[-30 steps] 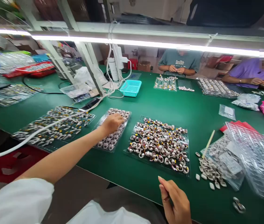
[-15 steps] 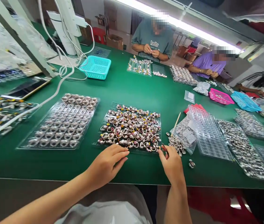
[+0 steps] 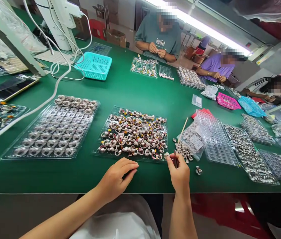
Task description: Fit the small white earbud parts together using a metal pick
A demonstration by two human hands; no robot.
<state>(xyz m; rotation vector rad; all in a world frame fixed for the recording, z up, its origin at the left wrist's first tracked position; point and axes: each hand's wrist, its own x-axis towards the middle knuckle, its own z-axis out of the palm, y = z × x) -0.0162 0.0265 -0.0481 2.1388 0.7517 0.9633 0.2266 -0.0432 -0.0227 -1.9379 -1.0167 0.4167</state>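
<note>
My left hand (image 3: 117,177) rests on the green table (image 3: 135,93) near its front edge, fingers loosely curled, nothing visible in them. It lies just below a clear tray (image 3: 133,134) heaped with small white curved parts and coloured wires. My right hand (image 3: 179,172) is at that tray's front right corner, pinching a thin dark tool (image 3: 175,159) with a small part at its tip. A second clear tray (image 3: 56,127) of parts set in rows lies to the left.
Loose white parts (image 3: 182,151) and a plastic bag lie right of my right hand, beside an unfilled clear tray (image 3: 213,137). A teal basket (image 3: 94,66) and white cables sit at the back left. Three other people work across the table.
My left hand came back from the left tray to the table's front edge. My right hand rose to the middle tray's corner with the tool. The view swung right and down.
</note>
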